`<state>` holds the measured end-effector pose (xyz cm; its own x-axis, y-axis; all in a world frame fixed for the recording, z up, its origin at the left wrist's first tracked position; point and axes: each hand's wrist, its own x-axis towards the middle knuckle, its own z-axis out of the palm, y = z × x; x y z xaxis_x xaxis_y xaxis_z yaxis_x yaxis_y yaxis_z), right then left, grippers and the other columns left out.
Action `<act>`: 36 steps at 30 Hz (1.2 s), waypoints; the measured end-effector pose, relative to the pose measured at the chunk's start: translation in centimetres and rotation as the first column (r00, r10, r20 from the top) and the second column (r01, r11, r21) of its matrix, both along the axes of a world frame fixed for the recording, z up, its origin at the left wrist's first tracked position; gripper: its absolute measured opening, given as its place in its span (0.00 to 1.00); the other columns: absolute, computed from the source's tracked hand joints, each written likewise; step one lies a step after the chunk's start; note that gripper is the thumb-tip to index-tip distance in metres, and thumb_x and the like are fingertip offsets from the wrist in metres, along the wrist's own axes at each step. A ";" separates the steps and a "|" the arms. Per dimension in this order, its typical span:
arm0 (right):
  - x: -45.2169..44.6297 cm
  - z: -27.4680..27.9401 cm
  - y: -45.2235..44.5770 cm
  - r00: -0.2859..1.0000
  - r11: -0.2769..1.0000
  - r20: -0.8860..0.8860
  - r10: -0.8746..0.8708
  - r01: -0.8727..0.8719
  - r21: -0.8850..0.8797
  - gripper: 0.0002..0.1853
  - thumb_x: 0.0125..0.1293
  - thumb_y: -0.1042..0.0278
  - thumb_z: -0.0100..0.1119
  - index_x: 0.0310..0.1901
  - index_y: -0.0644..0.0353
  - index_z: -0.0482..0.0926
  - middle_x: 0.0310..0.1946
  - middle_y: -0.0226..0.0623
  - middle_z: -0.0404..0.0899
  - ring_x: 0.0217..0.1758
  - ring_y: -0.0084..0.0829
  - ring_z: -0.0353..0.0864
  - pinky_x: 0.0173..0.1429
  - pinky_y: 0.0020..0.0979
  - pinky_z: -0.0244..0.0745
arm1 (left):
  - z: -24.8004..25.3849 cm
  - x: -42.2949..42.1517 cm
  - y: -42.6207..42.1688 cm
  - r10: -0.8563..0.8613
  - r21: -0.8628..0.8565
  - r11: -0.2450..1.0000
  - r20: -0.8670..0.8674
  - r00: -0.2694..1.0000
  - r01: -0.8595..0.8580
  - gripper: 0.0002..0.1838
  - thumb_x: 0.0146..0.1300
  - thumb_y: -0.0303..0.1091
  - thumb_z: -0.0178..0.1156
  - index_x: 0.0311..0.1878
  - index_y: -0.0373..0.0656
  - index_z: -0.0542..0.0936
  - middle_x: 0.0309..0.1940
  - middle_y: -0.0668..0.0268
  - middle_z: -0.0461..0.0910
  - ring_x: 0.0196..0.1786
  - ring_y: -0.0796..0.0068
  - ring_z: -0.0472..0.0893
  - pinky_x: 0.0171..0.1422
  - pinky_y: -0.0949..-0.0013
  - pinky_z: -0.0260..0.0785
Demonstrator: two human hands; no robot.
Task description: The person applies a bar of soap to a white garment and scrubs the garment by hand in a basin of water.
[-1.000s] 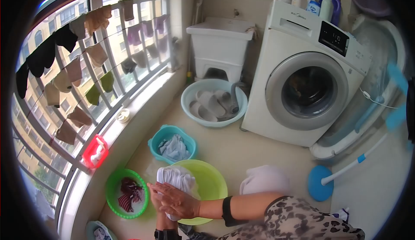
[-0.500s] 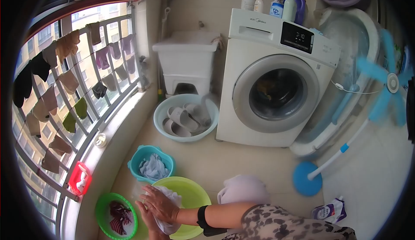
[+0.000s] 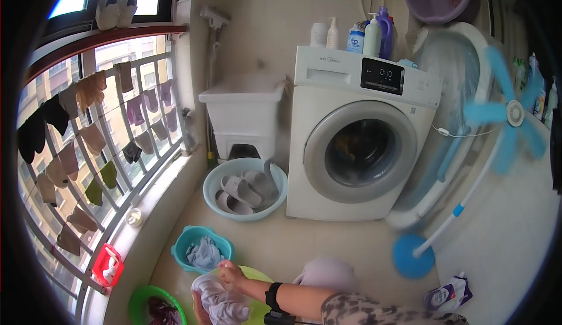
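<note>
A wet-looking white cloth (image 3: 222, 304) is bunched above the yellow-green basin (image 3: 257, 275). My left hand (image 3: 201, 306) is at the cloth's left side, its fingers partly hidden behind the folds and gripping it. At the upper edge of the cloth, my right hand (image 3: 230, 272) is closed in a fist against the fabric. A black band circles my right forearm. Just beyond my hands stands a teal basin (image 3: 181, 248) with a light blue cloth (image 3: 205, 253) in it. To the left is a green basin (image 3: 137, 304) holding a dark red striped cloth (image 3: 163, 312).
A washing machine (image 3: 363, 208) stands ahead, beside a light blue basin of grey slippers (image 3: 241, 190). A blue-bladed fan (image 3: 514, 113) is at the right, with a purple-white pouch (image 3: 449, 294) on the floor. Socks hang along the window railing (image 3: 132, 179).
The view has tilted upward, so the room sits lower in the frame. My right hand has gone from lying flat over the cloth to a fist at its upper edge.
</note>
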<state>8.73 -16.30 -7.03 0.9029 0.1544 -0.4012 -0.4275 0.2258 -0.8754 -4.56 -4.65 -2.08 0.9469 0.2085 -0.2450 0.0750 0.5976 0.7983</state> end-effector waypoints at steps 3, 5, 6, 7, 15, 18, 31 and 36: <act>-6.1 -4.1 4.8 0.742 0.895 0.599 0.301 -0.003 -0.446 0.16 0.68 0.64 0.42 0.53 0.60 0.70 0.48 0.46 0.72 0.52 0.40 0.72 0.57 0.33 0.67 | 0.2 1.5 0.6 0.130 0.114 0.983 0.142 0.981 -0.147 0.18 0.65 0.47 0.53 0.43 0.40 0.76 0.34 0.64 0.77 0.35 0.72 0.76 0.40 0.69 0.70; -9.7 -3.9 5.3 0.654 0.781 0.656 0.376 0.158 -0.604 0.18 0.70 0.63 0.40 0.56 0.60 0.68 0.55 0.49 0.68 0.60 0.42 0.68 0.63 0.33 0.63 | 0.4 1.8 0.4 0.289 0.344 0.884 0.130 0.948 -0.317 0.16 0.63 0.47 0.56 0.34 0.41 0.76 0.28 0.67 0.75 0.28 0.79 0.72 0.32 0.74 0.65; -9.4 -6.4 6.2 0.627 0.753 0.674 0.391 0.204 -0.626 0.18 0.70 0.63 0.41 0.57 0.60 0.68 0.56 0.49 0.67 0.61 0.42 0.67 0.63 0.32 0.63 | 1.2 1.8 -0.2 0.290 0.337 0.891 0.091 0.953 -0.303 0.16 0.63 0.46 0.56 0.34 0.41 0.75 0.28 0.68 0.75 0.28 0.79 0.72 0.32 0.74 0.65; -10.6 -1.4 6.0 0.602 0.721 0.686 0.409 0.247 -0.647 0.19 0.69 0.62 0.41 0.58 0.60 0.68 0.57 0.49 0.65 0.62 0.42 0.66 0.64 0.32 0.62 | 1.6 1.7 -0.5 0.291 0.327 0.899 0.046 0.956 -0.290 0.15 0.63 0.45 0.56 0.34 0.41 0.75 0.29 0.68 0.75 0.28 0.80 0.72 0.32 0.75 0.65; -5.7 3.2 2.1 0.987 0.912 -0.086 0.138 -0.093 0.399 0.13 0.67 0.61 0.46 0.48 0.58 0.71 0.41 0.36 0.75 0.42 0.28 0.75 0.48 0.28 0.69 | 3.2 1.6 -2.6 0.055 -0.076 0.996 0.066 0.996 -0.050 0.18 0.68 0.46 0.49 0.41 0.39 0.76 0.32 0.64 0.78 0.33 0.75 0.76 0.40 0.71 0.70; -5.7 8.3 1.1 0.972 0.832 -0.196 0.130 0.000 0.554 0.13 0.63 0.65 0.51 0.48 0.58 0.71 0.36 0.34 0.76 0.40 0.27 0.75 0.47 0.28 0.70 | 4.2 2.0 -3.1 0.030 -0.025 0.999 0.071 0.997 -0.028 0.22 0.71 0.50 0.44 0.42 0.37 0.75 0.34 0.63 0.77 0.33 0.75 0.76 0.41 0.72 0.71; -8.2 8.0 1.3 0.393 0.735 0.754 0.527 0.234 -0.636 0.16 0.65 0.63 0.49 0.53 0.60 0.68 0.49 0.44 0.71 0.54 0.45 0.70 0.57 0.39 0.67 | 1.1 1.4 -2.6 0.244 -0.248 0.936 -0.052 0.968 -0.249 0.22 0.71 0.52 0.41 0.42 0.41 0.73 0.35 0.64 0.77 0.37 0.70 0.77 0.43 0.67 0.71; -10.8 7.0 3.1 0.608 0.838 0.707 0.361 0.122 -0.532 0.15 0.65 0.63 0.48 0.49 0.63 0.71 0.48 0.45 0.71 0.53 0.45 0.70 0.57 0.38 0.66 | -2.6 1.0 0.9 0.214 -0.032 0.977 0.046 0.976 -0.212 0.20 0.71 0.50 0.43 0.40 0.42 0.74 0.33 0.64 0.76 0.36 0.71 0.76 0.41 0.67 0.71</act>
<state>-2.04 -13.20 -0.04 0.8824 0.2906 0.3699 0.4544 -0.3234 -0.8300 -3.60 -3.77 -4.73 0.8924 0.4007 -0.2074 -0.0952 0.6166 0.7815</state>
